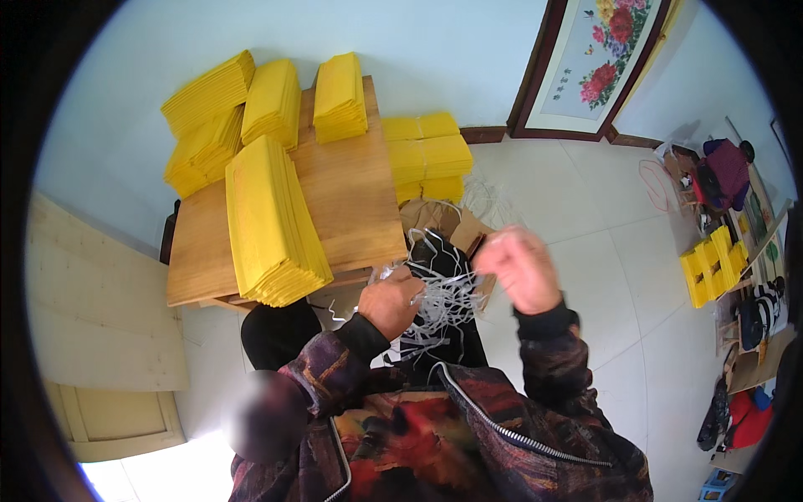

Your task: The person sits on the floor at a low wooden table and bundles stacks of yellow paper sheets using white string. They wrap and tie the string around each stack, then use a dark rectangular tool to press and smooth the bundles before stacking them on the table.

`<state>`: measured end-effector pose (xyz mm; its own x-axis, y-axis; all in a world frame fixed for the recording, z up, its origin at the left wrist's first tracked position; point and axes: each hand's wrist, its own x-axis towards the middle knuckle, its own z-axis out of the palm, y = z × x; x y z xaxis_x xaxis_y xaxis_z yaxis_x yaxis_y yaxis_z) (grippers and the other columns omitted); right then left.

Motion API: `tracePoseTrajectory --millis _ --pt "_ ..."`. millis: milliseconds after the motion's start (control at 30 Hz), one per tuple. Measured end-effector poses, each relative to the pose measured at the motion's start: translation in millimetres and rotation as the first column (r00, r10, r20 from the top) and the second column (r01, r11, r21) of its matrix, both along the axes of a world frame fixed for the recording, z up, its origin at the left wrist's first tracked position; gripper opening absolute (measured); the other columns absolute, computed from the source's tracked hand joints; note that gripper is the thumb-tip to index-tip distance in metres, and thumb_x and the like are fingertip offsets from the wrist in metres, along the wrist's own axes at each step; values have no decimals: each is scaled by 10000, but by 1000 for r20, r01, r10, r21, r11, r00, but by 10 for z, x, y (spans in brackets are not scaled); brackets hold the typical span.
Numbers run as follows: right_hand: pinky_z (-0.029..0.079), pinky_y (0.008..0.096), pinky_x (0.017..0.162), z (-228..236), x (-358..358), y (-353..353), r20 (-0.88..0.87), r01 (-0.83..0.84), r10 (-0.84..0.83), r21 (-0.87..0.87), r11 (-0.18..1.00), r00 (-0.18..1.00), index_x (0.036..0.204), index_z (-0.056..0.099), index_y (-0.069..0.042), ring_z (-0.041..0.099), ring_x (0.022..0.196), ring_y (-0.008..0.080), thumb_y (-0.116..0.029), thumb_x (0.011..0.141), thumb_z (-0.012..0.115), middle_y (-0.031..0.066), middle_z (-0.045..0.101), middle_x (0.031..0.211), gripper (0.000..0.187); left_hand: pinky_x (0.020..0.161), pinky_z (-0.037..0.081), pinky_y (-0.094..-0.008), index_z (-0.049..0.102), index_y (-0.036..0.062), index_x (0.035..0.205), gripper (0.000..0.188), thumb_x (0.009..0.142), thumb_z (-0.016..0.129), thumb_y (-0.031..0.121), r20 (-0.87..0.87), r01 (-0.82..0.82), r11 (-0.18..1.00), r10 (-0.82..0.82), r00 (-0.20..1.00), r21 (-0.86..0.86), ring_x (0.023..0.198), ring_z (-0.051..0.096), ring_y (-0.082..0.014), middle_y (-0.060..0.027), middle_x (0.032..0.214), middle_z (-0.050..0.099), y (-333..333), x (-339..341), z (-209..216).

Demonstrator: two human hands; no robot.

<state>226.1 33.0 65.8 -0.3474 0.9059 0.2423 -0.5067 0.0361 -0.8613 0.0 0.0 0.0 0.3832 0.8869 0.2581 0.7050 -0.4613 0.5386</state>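
Observation:
A tangle of thin white strips (447, 305) lies across my lap, over dark trousers. My left hand (391, 301) is closed at the left side of this tangle, gripping some of the strips near the table's edge. To the right of the tangle, my right hand (520, 266) is raised with its fingers curled in, slightly blurred. Whatever its fingertips may pinch cannot be made out. Just left of my left hand, a tall stack of folded yellow sheets (274, 226) rests on the wooden table (355, 209).
More yellow stacks (341, 100) stand at the table's back, and tied yellow bundles (427, 155) are piled beside it. A brown cardboard box (431, 216) sits beyond my knees. A framed flower picture (590, 63) leans against the wall. Shelves with bags (757, 318) line the right side.

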Motion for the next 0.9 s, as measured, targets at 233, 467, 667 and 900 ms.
tracePoseTrajectory --millis 233,467,667,900 --pt "414 400 861 781 2092 -171 -299 417 -327 320 851 897 847 497 -71 504 803 176 -204 951 437 54 495 811 179 616 457 -433 566 81 768 73 778 559 153 -103 15 1000 -12 995 26 730 564 -345 -107 824 546 273 115 -72" --pt "449 272 762 68 2520 -510 72 886 -890 86 455 450 908 548 -29 510 743 125 -225 948 439 36 545 820 228 637 487 -425 609 70 849 104 749 582 58 123 -17 960 -19 992 280 749 592 -371 -155 900 607 1082 356 316" --pt "430 248 757 -751 1755 -439 396 824 -745 -60 563 537 897 594 -20 558 838 118 -229 954 419 57 620 890 279 742 478 -406 618 60 939 199 743 589 44 126 -57 939 15 992 339 889 573 -338 -129 1012 566 1829 520 522" --pt "393 273 853 -602 1214 -166 614 619 -586 194 761 528 1042 591 -13 529 914 122 -225 949 426 26 607 961 284 875 452 -403 545 64 1127 383 746 587 72 149 -32 969 -5 989 245 1034 540 -356 -153 1216 501 2031 494 -7"
